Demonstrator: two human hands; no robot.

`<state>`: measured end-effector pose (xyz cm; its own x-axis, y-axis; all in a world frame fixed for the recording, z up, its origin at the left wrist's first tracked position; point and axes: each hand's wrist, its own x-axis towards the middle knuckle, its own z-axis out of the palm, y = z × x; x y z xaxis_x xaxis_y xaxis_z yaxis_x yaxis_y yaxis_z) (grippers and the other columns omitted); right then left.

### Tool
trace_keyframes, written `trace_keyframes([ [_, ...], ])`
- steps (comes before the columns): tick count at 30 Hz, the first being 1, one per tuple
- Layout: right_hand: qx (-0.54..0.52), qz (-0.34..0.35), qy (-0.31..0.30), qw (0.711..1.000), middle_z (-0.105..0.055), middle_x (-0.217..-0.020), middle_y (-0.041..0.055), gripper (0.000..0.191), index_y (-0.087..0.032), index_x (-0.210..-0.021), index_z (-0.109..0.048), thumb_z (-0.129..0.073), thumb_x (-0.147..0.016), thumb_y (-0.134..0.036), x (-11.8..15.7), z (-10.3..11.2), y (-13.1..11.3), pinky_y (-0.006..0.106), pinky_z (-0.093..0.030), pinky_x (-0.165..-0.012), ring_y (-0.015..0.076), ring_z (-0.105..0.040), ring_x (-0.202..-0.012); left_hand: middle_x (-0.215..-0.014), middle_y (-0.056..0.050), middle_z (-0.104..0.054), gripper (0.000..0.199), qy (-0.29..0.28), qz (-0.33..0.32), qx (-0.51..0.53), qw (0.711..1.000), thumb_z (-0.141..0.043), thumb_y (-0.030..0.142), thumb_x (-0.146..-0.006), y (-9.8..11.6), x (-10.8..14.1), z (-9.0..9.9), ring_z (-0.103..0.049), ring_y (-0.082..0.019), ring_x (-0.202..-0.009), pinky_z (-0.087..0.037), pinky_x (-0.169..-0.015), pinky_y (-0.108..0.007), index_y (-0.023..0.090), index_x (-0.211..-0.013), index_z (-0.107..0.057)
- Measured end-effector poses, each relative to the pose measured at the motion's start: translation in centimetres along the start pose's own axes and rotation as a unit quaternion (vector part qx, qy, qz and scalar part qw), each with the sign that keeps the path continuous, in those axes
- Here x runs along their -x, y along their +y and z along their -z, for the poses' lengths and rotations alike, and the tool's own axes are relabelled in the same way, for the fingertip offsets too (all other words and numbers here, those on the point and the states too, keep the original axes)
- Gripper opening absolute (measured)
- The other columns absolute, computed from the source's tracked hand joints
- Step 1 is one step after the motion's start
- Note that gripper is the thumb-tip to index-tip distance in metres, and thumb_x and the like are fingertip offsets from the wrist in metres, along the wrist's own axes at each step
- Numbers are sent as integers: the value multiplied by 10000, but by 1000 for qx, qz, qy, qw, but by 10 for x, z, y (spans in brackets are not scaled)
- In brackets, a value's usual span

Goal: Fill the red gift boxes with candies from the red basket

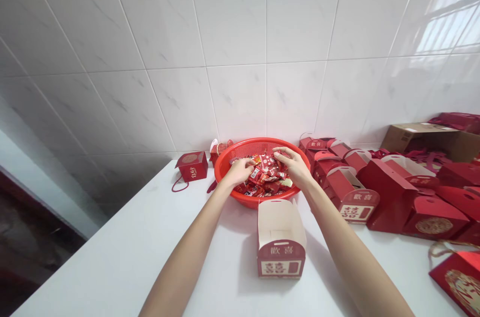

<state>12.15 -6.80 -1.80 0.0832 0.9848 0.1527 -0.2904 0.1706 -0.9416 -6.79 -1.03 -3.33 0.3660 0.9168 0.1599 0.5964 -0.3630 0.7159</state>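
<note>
A red plastic basket [258, 203] with a perforated wall holds many wrapped candies [267, 177], mostly red. Over the basket's left side, my left hand [242, 171] has its fingers bent together at the candies; whatever lies between the fingertips is hidden. My right hand [292, 163] reaches over the right side, thumb and fingers apart, close above the candies. Between my forearms, in front of the basket, stands an open-topped red and white gift box [281, 259] with gold characters on its front. Neither hand touches that box.
Several red gift boxes [354, 202] crowd the table's right side, with a brown cardboard carton [423, 129] behind them. A small closed red box [193, 166] with a cord sits left of the basket. A tiled wall [240, 97] borders the white table [157, 222].
</note>
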Motion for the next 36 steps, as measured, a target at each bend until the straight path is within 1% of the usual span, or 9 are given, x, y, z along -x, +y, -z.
trace_keyframes([
  [5,3,-6,24,1000,-637,-687,-17,470,-191,-842,-679,-879,-521,-471,0,-1,-2,246,-487,-500,124,-561,-582,-1088,-99,-755,391,-92,14,-101,991,-642,108,-735,1,2,-3,-711,-273,-960,-542,-820,-308,176,-1108,-736],
  [10,4,-2,15,1000,-588,-639,-25,452,-168,-706,-658,-885,-526,-516,0,1,-2,219,-459,-501,101,-520,-573,-1254,-73,-693,587,-183,-38,-157,970,-608,82,-749,14,4,-6,-683,-241,-1044,-511,-881,-276,228,-1317,-637],
  [17,-3,-6,18,1000,-488,-601,-49,515,-181,-712,-635,-825,-540,-627,-4,1,-1,231,-498,-451,91,-446,-524,-1319,-55,-651,643,-275,-106,-225,929,-558,67,-711,19,-5,-10,-643,-251,-1112,-492,-919,-292,274,-1315,-632],
  [19,-5,-7,20,1000,-458,-592,-57,507,-189,-693,-608,-824,-537,-620,-4,1,-1,237,-513,-448,92,-440,-520,-1266,-53,-666,585,-263,-92,-226,934,-591,97,-681,19,-6,-10,-648,-249,-1072,-491,-886,-279,270,-1233,-681],
  [22,-7,-5,23,1000,-462,-610,-52,509,-191,-688,-593,-825,-532,-617,-4,0,-1,239,-518,-444,96,-453,-531,-867,-28,-721,360,-247,-46,-208,945,-643,176,-648,15,-7,-11,-663,-214,-757,-485,-666,-251,220,-989,-752],
  [25,-7,-1,26,1000,-487,-631,-43,501,-195,-699,-593,-822,-540,-611,-4,0,-1,244,-521,-452,102,-463,-544,-547,6,-602,23,-229,-32,-188,955,-669,212,-632,12,-4,-10,-566,-182,-520,-418,-526,-256,196,-617,-672],
  [26,-7,-1,26,1000,-492,-634,-42,495,-197,-698,-591,-822,-544,-606,-3,0,-1,249,-525,-460,105,-468,-549,-514,12,-579,86,-217,-32,-177,960,-675,210,-629,12,-3,-10,-544,-175,-490,-403,-510,-258,199,-557,-630],
  [31,6,2,14,1000,-516,-624,-35,477,-200,-690,-586,-810,-566,-603,-1,-1,-3,247,-503,-467,116,-487,-557,-560,11,-603,171,-108,-70,-101,987,-644,295,-742,18,2,-5,-568,-177,-559,-419,-553,-259,201,-601,-620],
  [36,20,14,4,1000,-519,-599,-47,525,-203,-680,-560,-810,-546,-645,0,-2,-4,257,-472,-475,116,-479,-535,-898,-66,-734,337,18,-137,51,989,-598,461,-832,26,4,3,-671,-227,-876,-518,-807,-319,152,-918,-702],
])
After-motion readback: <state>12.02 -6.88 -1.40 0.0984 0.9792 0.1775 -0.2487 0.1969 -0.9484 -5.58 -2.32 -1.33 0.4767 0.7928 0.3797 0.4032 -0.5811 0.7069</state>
